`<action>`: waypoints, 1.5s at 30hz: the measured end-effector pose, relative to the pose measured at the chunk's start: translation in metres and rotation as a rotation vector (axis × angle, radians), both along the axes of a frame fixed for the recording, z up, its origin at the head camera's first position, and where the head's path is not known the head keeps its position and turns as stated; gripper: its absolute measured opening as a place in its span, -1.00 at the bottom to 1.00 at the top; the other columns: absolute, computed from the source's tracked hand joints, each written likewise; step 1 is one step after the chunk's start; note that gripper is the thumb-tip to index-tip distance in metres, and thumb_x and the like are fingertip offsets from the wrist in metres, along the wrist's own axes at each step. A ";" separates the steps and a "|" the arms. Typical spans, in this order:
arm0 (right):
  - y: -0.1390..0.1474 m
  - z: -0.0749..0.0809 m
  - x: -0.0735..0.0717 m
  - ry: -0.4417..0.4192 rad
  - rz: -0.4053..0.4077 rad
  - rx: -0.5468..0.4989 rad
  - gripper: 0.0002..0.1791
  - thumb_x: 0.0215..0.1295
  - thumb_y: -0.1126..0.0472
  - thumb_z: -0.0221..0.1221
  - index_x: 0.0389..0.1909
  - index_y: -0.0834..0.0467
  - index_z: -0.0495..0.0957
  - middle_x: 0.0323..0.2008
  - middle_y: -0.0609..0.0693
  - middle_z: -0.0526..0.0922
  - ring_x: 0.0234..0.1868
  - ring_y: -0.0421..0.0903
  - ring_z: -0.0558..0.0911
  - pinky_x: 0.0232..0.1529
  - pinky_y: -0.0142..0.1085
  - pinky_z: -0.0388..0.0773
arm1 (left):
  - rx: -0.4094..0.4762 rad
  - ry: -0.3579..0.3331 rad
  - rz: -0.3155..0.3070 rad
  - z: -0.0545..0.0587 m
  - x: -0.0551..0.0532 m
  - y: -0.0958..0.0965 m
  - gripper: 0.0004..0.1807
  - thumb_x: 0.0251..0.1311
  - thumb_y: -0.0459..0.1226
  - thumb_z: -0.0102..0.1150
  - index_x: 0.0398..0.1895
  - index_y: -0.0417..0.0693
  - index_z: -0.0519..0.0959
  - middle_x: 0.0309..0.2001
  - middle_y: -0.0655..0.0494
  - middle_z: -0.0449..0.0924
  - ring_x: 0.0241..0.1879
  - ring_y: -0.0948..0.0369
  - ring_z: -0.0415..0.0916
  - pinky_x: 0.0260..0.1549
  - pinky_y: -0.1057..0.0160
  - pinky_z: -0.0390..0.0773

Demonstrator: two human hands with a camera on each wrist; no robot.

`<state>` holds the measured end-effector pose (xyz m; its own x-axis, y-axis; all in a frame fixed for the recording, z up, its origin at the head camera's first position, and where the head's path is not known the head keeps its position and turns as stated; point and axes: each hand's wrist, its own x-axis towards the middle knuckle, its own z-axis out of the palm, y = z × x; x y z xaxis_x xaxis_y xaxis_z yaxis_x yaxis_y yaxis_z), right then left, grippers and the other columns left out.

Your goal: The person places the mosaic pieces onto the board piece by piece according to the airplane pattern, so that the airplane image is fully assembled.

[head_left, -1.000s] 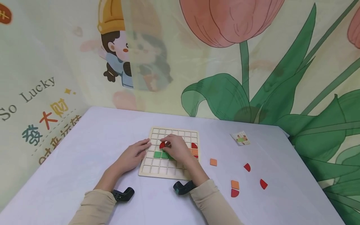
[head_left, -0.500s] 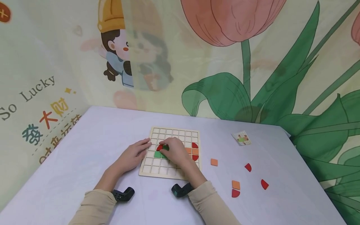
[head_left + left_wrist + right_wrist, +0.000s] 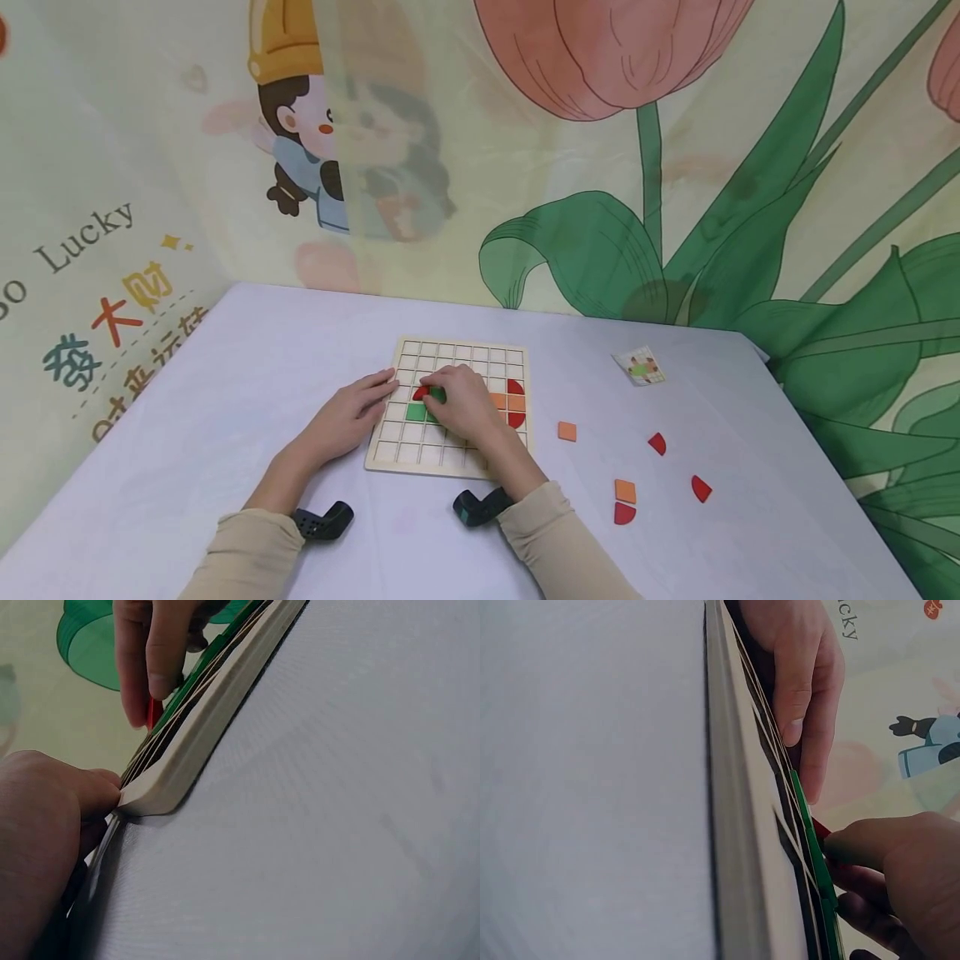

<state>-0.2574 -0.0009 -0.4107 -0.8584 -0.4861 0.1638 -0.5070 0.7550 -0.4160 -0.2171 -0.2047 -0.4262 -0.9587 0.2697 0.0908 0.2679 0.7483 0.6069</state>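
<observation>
Pinching red quarter-circle tile (image 3: 421,392) between thumb and fingers: right hand (image 3: 467,408), low over gridded wooden board (image 3: 408,454). Tile at board's left part, just behind green square tile (image 3: 416,412); cannot tell if fully seated. Left hand (image 3: 354,412) touching board's left edge, fingers extended, loose. Orange squares (image 3: 516,403) between red quarter-circles (image 3: 515,387) at board's right side. More loose pieces (image 3: 625,491) on white tablecloth (image 3: 547,542), right of board; patterned card (image 3: 645,367) farther back.
</observation>
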 end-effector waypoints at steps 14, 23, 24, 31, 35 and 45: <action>0.001 -0.004 -0.002 0.013 0.012 0.029 -0.66 0.27 0.12 0.20 0.07 0.00 0.61 0.00 -0.09 0.66 0.01 -0.10 0.54 0.05 -0.29 0.52 | 0.001 -0.005 0.004 0.000 0.000 0.001 -0.55 0.37 -0.29 -0.06 0.32 -0.12 0.37 0.43 0.00 0.19 0.43 -0.08 0.09 0.33 -0.17 0.18; 0.003 -0.007 -0.003 0.042 0.036 0.027 -0.71 0.28 0.11 0.19 0.00 -0.01 0.65 -0.02 -0.08 0.63 0.00 -0.09 0.53 0.06 -0.28 0.52 | 0.006 -0.006 0.004 0.000 0.000 0.000 -0.54 0.36 -0.28 -0.06 0.31 -0.13 0.37 0.43 0.00 0.19 0.43 -0.08 0.09 0.32 -0.17 0.18; 0.003 -0.007 -0.003 0.042 0.037 0.026 -0.72 0.27 0.11 0.20 0.00 -0.01 0.65 -0.02 -0.08 0.62 0.00 -0.10 0.53 0.06 -0.28 0.52 | 0.005 -0.007 0.004 0.000 0.000 0.000 -0.54 0.37 -0.28 -0.06 0.31 -0.13 0.37 0.43 0.00 0.19 0.43 -0.08 0.09 0.33 -0.17 0.18; 0.003 -0.006 -0.004 0.040 0.022 0.018 -0.69 0.27 0.05 0.21 0.01 -0.01 0.65 -0.03 -0.07 0.61 0.02 -0.10 0.52 0.10 -0.28 0.50 | 0.004 -0.004 0.004 0.000 -0.001 0.001 -0.54 0.36 -0.28 -0.05 0.32 -0.13 0.37 0.43 -0.03 0.19 0.42 -0.10 0.09 0.32 -0.18 0.18; 0.002 -0.005 -0.004 0.032 0.000 0.018 -0.71 0.26 0.05 0.22 -0.02 -0.01 0.67 -0.04 -0.08 0.62 0.02 -0.11 0.52 0.11 -0.28 0.49 | 0.002 -0.007 0.004 -0.001 -0.003 0.001 -0.54 0.37 -0.27 -0.06 0.32 -0.11 0.36 0.43 -0.01 0.19 0.43 -0.08 0.09 0.33 -0.16 0.18; 0.001 -0.008 -0.006 0.030 0.005 0.018 -0.72 0.26 0.05 0.23 -0.05 -0.01 0.68 -0.07 -0.09 0.63 -0.02 -0.13 0.51 0.03 -0.32 0.51 | -0.006 -0.012 0.011 -0.004 -0.004 0.000 -0.54 0.38 -0.25 -0.07 0.33 -0.08 0.36 0.44 0.02 0.18 0.43 -0.07 0.08 0.33 -0.16 0.17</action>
